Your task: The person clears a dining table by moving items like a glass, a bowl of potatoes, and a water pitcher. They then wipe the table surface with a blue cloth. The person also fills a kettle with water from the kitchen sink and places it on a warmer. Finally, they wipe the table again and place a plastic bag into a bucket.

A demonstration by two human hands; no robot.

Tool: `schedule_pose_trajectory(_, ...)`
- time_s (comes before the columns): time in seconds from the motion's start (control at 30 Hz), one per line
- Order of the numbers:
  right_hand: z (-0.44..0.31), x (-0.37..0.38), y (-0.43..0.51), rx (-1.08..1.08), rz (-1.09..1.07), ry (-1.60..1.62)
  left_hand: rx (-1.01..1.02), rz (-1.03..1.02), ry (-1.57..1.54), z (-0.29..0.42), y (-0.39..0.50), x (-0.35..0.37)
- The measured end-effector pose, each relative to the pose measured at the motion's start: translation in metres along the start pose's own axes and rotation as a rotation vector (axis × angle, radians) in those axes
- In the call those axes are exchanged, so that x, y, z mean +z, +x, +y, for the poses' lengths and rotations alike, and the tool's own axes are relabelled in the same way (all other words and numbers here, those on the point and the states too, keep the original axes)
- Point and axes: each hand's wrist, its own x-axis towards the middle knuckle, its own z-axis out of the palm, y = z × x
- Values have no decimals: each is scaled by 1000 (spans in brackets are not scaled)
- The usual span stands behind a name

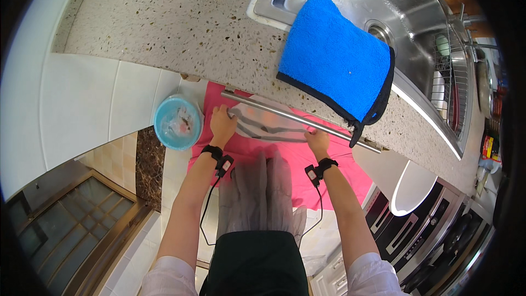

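A large pink cloth (337, 168) hangs or lies below the counter's front edge, with a pale patch bearing grey wavy stripes (267, 125) on it. My left hand (223, 125) grips the cloth at the left end of the striped patch. My right hand (317, 139) pinches it near the patch's right end. Between my hands the fabric is stretched out, partly behind a metal bar (296, 120) along the counter's edge. Whether the bar bears the cloth is hard to tell. A blue towel (337, 55) with black edging lies over the counter and the sink's rim.
A light blue bin (178, 122) with a plastic liner stands left of my left hand. Above right is a steel sink (382, 4) with a wire dish rack (450, 86). The speckled stone counter (172, 16) runs along the top; an oven (407, 222) is at lower right.
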Motion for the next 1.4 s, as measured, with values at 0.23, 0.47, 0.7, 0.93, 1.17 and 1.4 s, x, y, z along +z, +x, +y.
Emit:
schedule_pose_trajectory(0.23, -31, -7, 10, -48, 85, -134, -219, -130, 98, 11, 25, 20)
schedule_pose_trajectory(0.47, -55, -25, 7, -59, 30, -34, 42, 153, -20, -67, 40, 68)
schedule_pose_trajectory(0.7, -108, -8, -47, -744, -70, -82, -533, -153, -319, -17, -44, 46)
schedule_pose_trajectory(0.93, -88, 32, -33, -649, -488, -502, -728, -641, -927, -12, -71, 14)
schedule_pose_trajectory(1.17, -146, -35, -109, -816, -139, -82, -1233, -116, -1178, -210, -134, 23)
schedule_pose_trajectory(1.4, -115, 8, -158, -611, -483, 175, -1236, 373, -1507, -310, -91, 40)
